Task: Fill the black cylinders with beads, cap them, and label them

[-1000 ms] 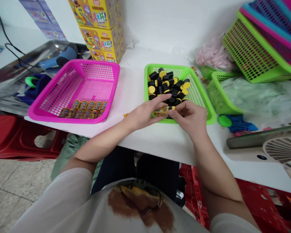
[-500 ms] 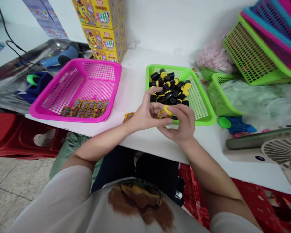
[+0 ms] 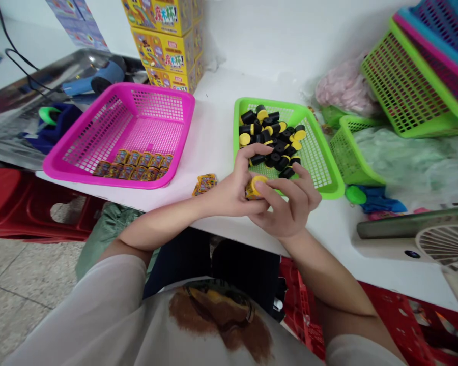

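A small yellow-capped canister [image 3: 256,187] with a printed yellow wrapper is between my hands above the table's front part. My left hand [image 3: 234,190] is wrapped round its side, with the index finger arched over. My right hand [image 3: 290,203] presses its fingertips against the cap end, other fingers bent. Just beyond is a green basket [image 3: 334,178] holding several black canisters [image 3: 278,147] with yellow caps. Left of my left hand lies a small pile of printed wrappers [image 3: 205,184]. Wrapped canisters [image 3: 137,165] stand in rows in the pink basket [image 3: 118,180].
Yellow printed boxes [image 3: 168,51] are stacked at the back. A metal tray with a blue heat gun [image 3: 95,79] and a tape dispenser [image 3: 53,124] lie left. To the right are stacked baskets [image 3: 412,86], a bag of clear plastic [image 3: 427,157] and a fan [image 3: 446,241].
My right hand has shifted slightly right and its fingers have spread more over the canister. The canister has tilted more upright, its cap now facing up. The view has moved slightly.
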`<state>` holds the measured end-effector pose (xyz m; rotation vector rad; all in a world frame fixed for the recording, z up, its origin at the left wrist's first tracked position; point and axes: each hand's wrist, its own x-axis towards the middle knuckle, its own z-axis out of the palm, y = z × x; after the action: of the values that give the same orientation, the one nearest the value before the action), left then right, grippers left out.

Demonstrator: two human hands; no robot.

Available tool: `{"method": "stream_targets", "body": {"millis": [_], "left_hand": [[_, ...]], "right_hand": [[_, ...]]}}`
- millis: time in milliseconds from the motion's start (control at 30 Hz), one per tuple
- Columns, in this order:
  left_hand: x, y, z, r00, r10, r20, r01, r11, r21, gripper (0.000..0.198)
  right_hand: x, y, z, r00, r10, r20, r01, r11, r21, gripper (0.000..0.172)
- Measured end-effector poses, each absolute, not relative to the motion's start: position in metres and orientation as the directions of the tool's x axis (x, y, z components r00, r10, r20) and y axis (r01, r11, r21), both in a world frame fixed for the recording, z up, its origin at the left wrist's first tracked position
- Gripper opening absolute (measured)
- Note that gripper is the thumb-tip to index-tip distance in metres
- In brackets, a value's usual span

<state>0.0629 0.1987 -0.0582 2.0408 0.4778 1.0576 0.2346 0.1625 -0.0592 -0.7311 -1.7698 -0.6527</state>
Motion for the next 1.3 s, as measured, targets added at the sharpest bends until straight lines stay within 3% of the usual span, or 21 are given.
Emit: {"method": "stream_targets", "body": {"millis": [167, 267, 400, 467, 567, 667, 733, 800, 867, 967, 1033, 1067, 1133, 1233, 1300], "left_hand": [[0.058, 0.194, -0.049, 0.748, 0.524, 0.408, -0.153, -0.462, 0.874, 0.083], [0.059, 0.192, -0.048, 0.73, 0.55, 0.406, -0.167, -0.433, 0.886, 0.084], [0.068, 0.193, -0.056, 0.621, 0.591, 0.515, -0.235, -0.486, 0.842, 0.079], [0.071, 0.195, -0.058, 0.575, 0.573, 0.584, -0.249, -0.557, 0.792, 0.074], [0.071, 0.198, -0.051, 0.524, 0.595, 0.609, -0.087, -0.674, 0.733, 0.061], [0.057, 0.193, -0.03, 0.507, 0.631, 0.587, 0.152, -0.736, 0.66, 0.031], [0.037, 0.186, -0.012, 0.501, 0.649, 0.573, 0.249, -0.742, 0.623, 0.022], [0.006, 0.18, 0.005, 0.456, 0.705, 0.543, 0.357, -0.704, 0.613, 0.024], [-0.037, 0.182, 0.02, 0.376, 0.786, 0.491, 0.516, -0.617, 0.594, 0.027], [-0.118, 0.205, 0.03, 0.231, 0.906, 0.354, 0.791, -0.387, 0.474, 0.028], [-0.171, 0.23, 0.026, 0.208, 0.947, 0.245, 0.916, -0.277, 0.291, 0.028], [-0.193, 0.241, 0.021, 0.191, 0.963, 0.19, 0.957, -0.225, 0.182, 0.031], [-0.226, 0.26, 0.008, 0.151, 0.977, 0.15, 0.98, -0.168, 0.11, 0.035], [-0.25, 0.272, -0.013, 0.144, 0.98, 0.135, 0.985, -0.155, 0.077, 0.034], [-0.255, 0.274, -0.023, 0.159, 0.974, 0.158, 0.98, -0.176, 0.097, 0.033]], "right_hand": [[0.251, 0.159, -0.053, -0.349, 0.118, 0.93, 0.599, 0.791, 0.124, 0.035], [0.266, 0.155, -0.058, -0.402, 0.154, 0.902, 0.671, 0.721, 0.176, 0.034], [0.275, 0.157, -0.07, -0.335, 0.467, 0.818, 0.724, 0.683, -0.093, 0.037], [0.274, 0.163, -0.074, -0.314, 0.503, 0.805, 0.676, 0.714, -0.182, 0.039], [0.273, 0.173, -0.073, -0.333, 0.336, 0.881, 0.671, 0.741, -0.029, 0.05], [0.276, 0.18, -0.067, -0.342, 0.178, 0.923, 0.722, 0.679, 0.137, 0.07], [0.282, 0.183, -0.059, -0.341, 0.218, 0.914, 0.758, 0.639, 0.13, 0.083], [0.289, 0.186, -0.049, -0.322, 0.348, 0.88, 0.826, 0.557, 0.082, 0.065], [0.296, 0.192, -0.037, -0.199, 0.576, 0.793, 0.924, 0.381, -0.045, 0.038], [0.307, 0.208, -0.022, 0.113, 0.87, 0.479, 0.973, 0.0, -0.229, 0.046], [0.314, 0.223, -0.018, 0.201, 0.967, 0.157, 0.966, -0.17, -0.194, 0.054], [0.317, 0.23, -0.017, 0.193, 0.981, -0.006, 0.97, -0.192, -0.15, 0.055], [0.322, 0.242, -0.018, 0.116, 0.966, -0.233, 0.981, -0.148, -0.125, 0.051], [0.324, 0.251, -0.021, 0.014, 0.955, -0.297, 0.979, -0.074, -0.191, 0.037], [0.324, 0.25, -0.021, -0.036, 0.951, -0.307, 0.975, -0.035, -0.221, 0.04]]}}
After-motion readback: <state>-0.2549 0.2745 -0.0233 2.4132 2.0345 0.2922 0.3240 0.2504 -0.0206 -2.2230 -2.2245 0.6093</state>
